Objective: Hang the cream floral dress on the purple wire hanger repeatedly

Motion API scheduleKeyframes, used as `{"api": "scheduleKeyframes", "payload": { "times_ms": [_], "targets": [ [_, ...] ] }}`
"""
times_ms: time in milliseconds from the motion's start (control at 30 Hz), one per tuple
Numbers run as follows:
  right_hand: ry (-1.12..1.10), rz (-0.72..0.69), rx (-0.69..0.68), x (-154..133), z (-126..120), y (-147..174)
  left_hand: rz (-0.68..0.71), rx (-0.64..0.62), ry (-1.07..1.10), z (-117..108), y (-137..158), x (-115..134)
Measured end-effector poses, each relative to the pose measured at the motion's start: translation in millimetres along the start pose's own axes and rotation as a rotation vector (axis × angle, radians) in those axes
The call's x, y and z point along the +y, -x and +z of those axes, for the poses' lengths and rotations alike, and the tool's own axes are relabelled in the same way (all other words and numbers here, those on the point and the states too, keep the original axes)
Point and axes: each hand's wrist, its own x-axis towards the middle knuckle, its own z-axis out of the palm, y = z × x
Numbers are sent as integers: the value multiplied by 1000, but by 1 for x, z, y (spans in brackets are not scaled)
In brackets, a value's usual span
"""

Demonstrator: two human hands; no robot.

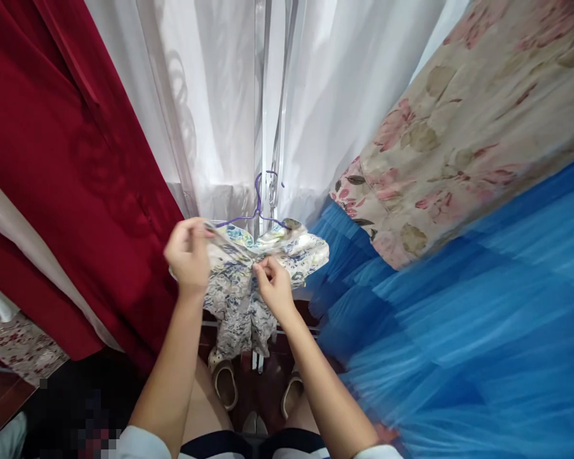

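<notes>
A short white garment with a blue floral print [236,296] hangs in front of me on a purple hanger [259,207]. At the garment's left shoulder side, my left hand [189,255] is closed in a pinch on the fabric edge near the neckline, slightly blurred. My right hand [273,284] pinches the cloth at the middle of the front, just below the neckline. Between the two hands the neckline edge looks stretched. Whether the garment is a blouse, dress or romper cannot be told.
White curtains [210,95] hang behind a pale metal stand [263,127]. Red drapery [86,166] is at the left. On the right are beige floral fabric [459,140] and blue tulle [435,338]. Clogs [226,386] show on the floor below.
</notes>
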Motion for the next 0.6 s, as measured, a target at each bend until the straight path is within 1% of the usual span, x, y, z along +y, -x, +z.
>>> {"api": "scheduleKeyframes", "payload": {
  "times_ms": [67,100,133,167,200,233,267,300,367,433,500,533,600],
  "targets": [
    [23,13,-48,5,2,12,-167,230,92,-21,-14,-31],
    [25,14,-73,5,4,18,-303,331,168,-30,-19,-48],
    [19,15,-100,4,5,24,-475,408,247,-37,-19,-65],
    [4,21,-122,3,6,28,-636,435,302,-42,-15,-81],
    [-24,35,-137,3,7,32,-742,436,327,-44,-7,-94],
    [-65,59,-138,6,8,35,-817,415,333,-43,5,-104],
    [-113,92,-126,10,7,38,-858,377,325,-40,20,-112],
    [-158,132,-103,18,4,40,-885,339,314,-36,37,-116],
    [-204,219,-30,39,-7,46,-944,229,300,-25,73,-117],
    [-181,281,48,62,-26,53,-984,84,295,-17,103,-110],
    [-132,310,99,80,-48,62,-988,-56,317,-12,122,-99],
    [-99,318,91,84,-58,67,-961,-121,337,-10,128,-91],
    [-13,318,16,83,-73,76,-846,-254,367,-4,135,-70]
  ]
}}
